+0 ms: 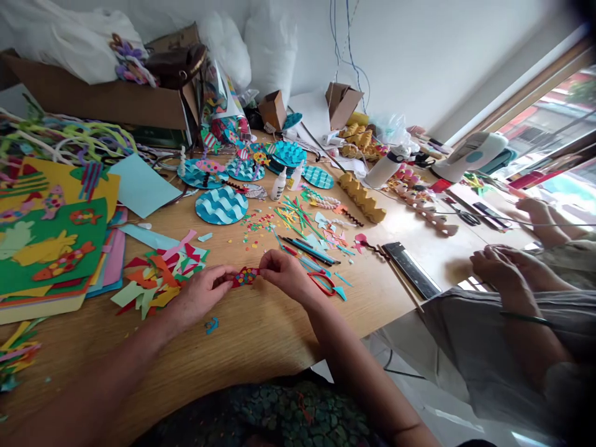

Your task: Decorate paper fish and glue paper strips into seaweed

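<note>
Between my two hands is a small red paper fish (245, 276) with coloured dots on it. My left hand (209, 287) pinches its left end, and the fingers of my right hand (282, 270) close on its right end. Left of it lies a heap of coloured paper scraps (161, 273). Just beyond my right hand are several pencils and pens (311, 249) and a pair of red-handled scissors (321, 284). A little blue paper cutout (212, 325) rests on the table nearer to me.
Green card with paper fish (88, 248) is stacked at the left. Blue wavy discs (221, 205) and glue bottles (279, 185) stand farther back. A black ruler-like bar (412, 271) lies to the right. Other people's hands (503, 267) are at the right edge.
</note>
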`<state>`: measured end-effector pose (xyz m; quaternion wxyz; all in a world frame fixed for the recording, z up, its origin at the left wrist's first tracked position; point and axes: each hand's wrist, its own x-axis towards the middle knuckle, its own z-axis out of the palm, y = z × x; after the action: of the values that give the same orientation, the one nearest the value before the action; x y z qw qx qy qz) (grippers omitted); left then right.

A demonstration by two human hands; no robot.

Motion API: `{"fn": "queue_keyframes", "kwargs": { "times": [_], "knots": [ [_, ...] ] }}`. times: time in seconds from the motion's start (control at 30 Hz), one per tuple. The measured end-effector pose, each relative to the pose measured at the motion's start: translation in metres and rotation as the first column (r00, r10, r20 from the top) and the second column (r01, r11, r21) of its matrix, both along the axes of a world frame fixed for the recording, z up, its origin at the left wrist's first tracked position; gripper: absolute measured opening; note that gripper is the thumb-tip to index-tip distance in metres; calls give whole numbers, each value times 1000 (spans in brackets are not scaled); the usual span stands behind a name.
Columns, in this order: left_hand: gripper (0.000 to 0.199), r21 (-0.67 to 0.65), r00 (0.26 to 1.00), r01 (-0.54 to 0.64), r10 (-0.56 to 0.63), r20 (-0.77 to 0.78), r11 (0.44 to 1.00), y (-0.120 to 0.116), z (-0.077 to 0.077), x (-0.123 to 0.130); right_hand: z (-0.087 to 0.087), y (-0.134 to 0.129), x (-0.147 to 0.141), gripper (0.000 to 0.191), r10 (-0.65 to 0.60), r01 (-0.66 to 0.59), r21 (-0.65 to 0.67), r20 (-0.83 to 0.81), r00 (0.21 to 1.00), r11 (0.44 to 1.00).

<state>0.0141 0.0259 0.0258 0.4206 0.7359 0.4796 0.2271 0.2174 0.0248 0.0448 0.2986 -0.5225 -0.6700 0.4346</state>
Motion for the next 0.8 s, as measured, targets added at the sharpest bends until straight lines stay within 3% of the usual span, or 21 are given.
{"fn": "queue_keyframes", "kwargs": {
  "times": [0.27,0.6,0.8],
  "knots": [
    [12,-77,997,-67,69,25,995,1,8,3,-2,8,-6,13,-53,4,-189,-258,965,982],
    [12,-39,992,-119,117,-55,992,0,31,-1,-7,10,-11,23,-71,-9,-229,-338,938,973],
    [13,-45,991,-126,124,-51,991,4,27,-4,-14,12,-18,24,-134,69,-171,-410,902,983]
  ]
}}
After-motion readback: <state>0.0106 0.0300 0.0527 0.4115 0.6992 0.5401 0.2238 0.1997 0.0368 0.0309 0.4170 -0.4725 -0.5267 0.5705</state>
